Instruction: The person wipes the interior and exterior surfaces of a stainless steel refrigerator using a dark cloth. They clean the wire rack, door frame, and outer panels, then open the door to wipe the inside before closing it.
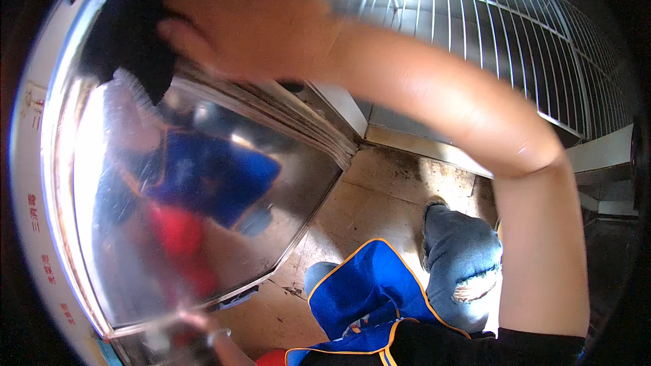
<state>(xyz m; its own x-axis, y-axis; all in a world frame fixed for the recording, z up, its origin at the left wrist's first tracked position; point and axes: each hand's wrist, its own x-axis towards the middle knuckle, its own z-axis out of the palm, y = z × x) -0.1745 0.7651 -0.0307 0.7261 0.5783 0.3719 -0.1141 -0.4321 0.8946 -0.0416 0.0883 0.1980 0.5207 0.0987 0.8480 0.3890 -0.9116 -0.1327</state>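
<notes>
My right hand [244,20] is raised at the upper left, its fingers closed around a black cloth [129,35]. The cloth hangs against a shiny reflective panel [300,183] in a metal frame, and part of it shows mirrored there. My left hand [196,321], with a pale band at the wrist, is at the panel's near edge. Its fingers seem to touch the frame, but blur hides whether they grip it. The panel mirrors a blue apron and a red sleeve.
White wire bars [463,25] stand at the upper right, with a bright light behind them. Stained floor tiles [381,183] lie below. A white strip with red writing [33,162] runs along the left. My blue apron [366,279] and torn jeans [460,259] show at the bottom.
</notes>
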